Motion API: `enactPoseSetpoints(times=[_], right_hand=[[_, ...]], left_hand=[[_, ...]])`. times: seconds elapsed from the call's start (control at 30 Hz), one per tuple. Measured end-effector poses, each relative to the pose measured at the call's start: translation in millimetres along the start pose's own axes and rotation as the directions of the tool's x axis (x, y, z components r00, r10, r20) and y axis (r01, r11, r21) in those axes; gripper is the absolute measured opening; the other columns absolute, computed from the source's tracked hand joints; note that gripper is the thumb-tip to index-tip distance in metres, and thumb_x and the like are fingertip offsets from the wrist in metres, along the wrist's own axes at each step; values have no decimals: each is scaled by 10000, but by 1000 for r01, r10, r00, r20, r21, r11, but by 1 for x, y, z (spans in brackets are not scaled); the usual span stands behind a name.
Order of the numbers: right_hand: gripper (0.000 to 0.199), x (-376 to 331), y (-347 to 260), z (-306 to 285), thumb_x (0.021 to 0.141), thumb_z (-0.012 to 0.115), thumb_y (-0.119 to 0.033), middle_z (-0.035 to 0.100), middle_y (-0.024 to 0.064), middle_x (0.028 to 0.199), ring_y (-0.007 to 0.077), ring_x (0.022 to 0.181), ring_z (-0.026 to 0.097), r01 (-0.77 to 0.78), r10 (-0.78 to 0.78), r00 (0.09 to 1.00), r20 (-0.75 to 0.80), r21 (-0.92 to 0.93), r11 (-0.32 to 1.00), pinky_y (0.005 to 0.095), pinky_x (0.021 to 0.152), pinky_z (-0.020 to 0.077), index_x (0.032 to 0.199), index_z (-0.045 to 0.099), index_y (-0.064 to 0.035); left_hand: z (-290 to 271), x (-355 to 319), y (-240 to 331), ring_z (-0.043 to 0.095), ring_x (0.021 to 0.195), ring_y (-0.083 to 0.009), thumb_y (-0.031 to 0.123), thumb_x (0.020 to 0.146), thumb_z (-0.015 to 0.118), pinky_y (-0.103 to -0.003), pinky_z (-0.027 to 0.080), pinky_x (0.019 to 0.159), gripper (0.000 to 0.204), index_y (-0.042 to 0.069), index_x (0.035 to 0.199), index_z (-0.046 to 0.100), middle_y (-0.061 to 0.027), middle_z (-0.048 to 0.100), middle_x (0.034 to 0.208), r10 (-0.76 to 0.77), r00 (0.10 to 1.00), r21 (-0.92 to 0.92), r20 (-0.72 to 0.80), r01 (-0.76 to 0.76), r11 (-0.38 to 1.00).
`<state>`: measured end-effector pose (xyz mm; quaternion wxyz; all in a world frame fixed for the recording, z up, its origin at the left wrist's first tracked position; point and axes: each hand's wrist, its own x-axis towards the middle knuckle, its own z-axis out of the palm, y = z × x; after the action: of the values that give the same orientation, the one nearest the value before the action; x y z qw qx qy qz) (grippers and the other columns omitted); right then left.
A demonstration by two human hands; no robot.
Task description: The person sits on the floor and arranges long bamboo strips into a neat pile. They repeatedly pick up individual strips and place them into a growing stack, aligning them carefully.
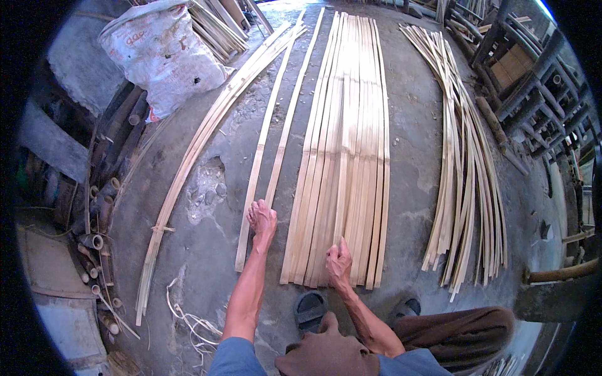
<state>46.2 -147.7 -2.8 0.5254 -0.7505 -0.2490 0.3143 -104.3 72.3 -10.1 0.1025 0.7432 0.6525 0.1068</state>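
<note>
A row of long, pale bamboo strips (307, 207) lies side by side on the concrete floor in front of me. My left hand (261, 219), left of that row, is closed around the near end of a single bamboo strip (290, 119) that stretches away from me. Just beside it, another loose strip (253, 182) lies along the floor, its near end reaching closer to me than the hand. Over the near part of the row, my right hand (339, 262) pinches a bamboo strip (342, 194) that stands slightly raised above its neighbours.
A tied bundle of strips (188, 156) curves along the left, and a loose fanned pile (467, 188) lies right. Thin curly shavings (194, 326) sit near my left forearm. A white sack (166, 56), bamboo poles (94, 241) and a wooden rack (545, 94) edge the floor.
</note>
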Motion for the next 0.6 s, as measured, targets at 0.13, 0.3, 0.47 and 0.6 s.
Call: enactPoseSetpoints(times=[0.13,0.3,0.47,0.6], right_hand=[[558,0,0,-5,1013,464,-186,525,5,691,73,567,485,-65,64,997,29,30,997,241,483,419,1493,311,57],[533,-2,-4,-3,1018,458,-190,511,-3,689,71,573,483,-21,21,1000,6,51,998,243,483,421,1473,340,62],[509,-3,-7,-6,1017,457,-192,513,0,690,74,571,485,-24,20,999,40,85,996,250,486,424,1444,370,72],[515,-2,-3,-4,1013,457,-188,519,4,691,78,564,488,-23,22,999,27,45,999,255,486,429,1452,362,65]], left_hand=[[-13,-3,12,562,1071,-387,228,804,668,-506,454,929,354,21,1067,554,-168,567,1091,-59,998,-135,-16,56,989],[-21,-6,17,635,961,-415,257,883,651,-511,506,840,392,-4,1168,582,-222,646,1017,-32,993,-441,-110,-20,897],[-19,-28,35,643,959,-425,286,951,614,-524,528,781,447,20,1304,548,-235,650,1013,80,990,-342,-116,-115,933],[-7,-39,40,650,951,-418,295,958,601,-539,537,740,441,68,1331,539,-223,647,1018,54,998,-315,-27,-59,947]])
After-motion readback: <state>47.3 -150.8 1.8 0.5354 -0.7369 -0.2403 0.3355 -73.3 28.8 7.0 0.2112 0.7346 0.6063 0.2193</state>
